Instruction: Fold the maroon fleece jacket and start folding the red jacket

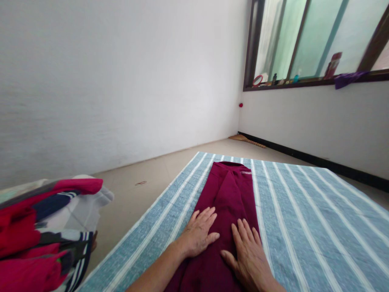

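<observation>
A small pale strip of marking [246, 173], possibly lettering, sits near the far right corner of a maroon garment [227, 194], too small to read. The garment lies on a blue cloth with white stripes [291, 227], folded long and narrow, directly in front of the person. Its long axis runs away from the body, leaning slightly to the right as it recedes, roughly in line with the nearby stripes; the far end shows a dark, curved opening [231, 164], while the near end passes out of view at the bottom edge. Both hands are apart from each other, palms down and spread flat on the maroon fabric rather than gripping it. The left hand [199, 232] lies across the left edge, fingers angled forward and to the right, thumb reaching inward; its bare forearm [162, 265] slants up from the lower edge. The right hand [247, 251] rests by the right edge, fingers pointing forward and a little left, thumb stretched out toward the left hand, with maroon fabric showing between the two. To the left is a pile of clothes [21, 227] in red, navy and white; ahead, a purple cloth [348, 80] hangs over the window ledge beside a reddish bottle [333, 65].
</observation>
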Demonstrator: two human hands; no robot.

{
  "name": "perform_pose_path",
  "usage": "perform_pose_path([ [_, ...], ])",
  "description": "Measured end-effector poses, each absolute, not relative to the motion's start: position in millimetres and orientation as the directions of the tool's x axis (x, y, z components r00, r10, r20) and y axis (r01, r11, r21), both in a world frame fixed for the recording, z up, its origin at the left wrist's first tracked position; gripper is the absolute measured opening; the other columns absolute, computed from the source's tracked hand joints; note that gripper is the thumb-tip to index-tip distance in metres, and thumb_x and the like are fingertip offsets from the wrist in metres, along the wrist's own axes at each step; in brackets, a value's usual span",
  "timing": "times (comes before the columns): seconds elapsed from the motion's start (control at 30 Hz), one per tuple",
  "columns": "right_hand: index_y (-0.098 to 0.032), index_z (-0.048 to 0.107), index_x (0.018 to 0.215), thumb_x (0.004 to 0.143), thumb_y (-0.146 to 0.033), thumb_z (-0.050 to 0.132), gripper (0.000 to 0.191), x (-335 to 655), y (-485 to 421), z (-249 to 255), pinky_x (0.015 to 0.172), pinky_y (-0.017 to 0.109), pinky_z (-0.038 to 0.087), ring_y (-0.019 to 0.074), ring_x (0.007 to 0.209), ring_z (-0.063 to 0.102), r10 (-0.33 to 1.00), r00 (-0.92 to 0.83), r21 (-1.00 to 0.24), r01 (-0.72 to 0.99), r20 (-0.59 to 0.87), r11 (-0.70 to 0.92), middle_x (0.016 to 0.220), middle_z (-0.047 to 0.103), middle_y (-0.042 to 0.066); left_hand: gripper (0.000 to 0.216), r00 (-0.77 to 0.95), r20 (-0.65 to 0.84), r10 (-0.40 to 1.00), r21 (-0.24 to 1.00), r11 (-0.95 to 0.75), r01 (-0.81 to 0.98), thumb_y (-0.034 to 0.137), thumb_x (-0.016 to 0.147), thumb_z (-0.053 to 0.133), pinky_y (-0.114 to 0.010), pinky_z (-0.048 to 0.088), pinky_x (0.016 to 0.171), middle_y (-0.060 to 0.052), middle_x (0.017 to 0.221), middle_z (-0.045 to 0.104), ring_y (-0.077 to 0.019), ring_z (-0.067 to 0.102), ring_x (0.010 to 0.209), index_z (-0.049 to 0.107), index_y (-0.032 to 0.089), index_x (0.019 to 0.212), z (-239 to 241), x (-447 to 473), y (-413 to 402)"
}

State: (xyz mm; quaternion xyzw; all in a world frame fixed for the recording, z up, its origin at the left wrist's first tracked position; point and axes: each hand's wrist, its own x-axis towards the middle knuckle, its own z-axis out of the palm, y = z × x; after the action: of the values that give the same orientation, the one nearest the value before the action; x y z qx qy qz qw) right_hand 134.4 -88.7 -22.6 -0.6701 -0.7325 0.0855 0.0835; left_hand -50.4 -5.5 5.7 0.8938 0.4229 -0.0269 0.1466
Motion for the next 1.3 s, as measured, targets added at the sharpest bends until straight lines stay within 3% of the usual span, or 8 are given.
perform_pose_path([
  [1.3,-0.013,0.039,0.141,0.086,-0.065,0.036,0.076,134.1,-89.3,-23.5,0.111,0.051,0.019,0.0325,0.139,0.018,0.997,-0.083,-0.236,0.968,-0.002,0.080,0.149,0.026,0.014,0.061,0.636,-0.161,0.754,0.235,-0.597,0.767,0.050,0.092,0.039,-0.048,0.012,0.115,-0.005,0.154,0.020,-0.0219,0.015,0.142,0.031,0.020,0.144,4.6,-50.4,-5.4],
])
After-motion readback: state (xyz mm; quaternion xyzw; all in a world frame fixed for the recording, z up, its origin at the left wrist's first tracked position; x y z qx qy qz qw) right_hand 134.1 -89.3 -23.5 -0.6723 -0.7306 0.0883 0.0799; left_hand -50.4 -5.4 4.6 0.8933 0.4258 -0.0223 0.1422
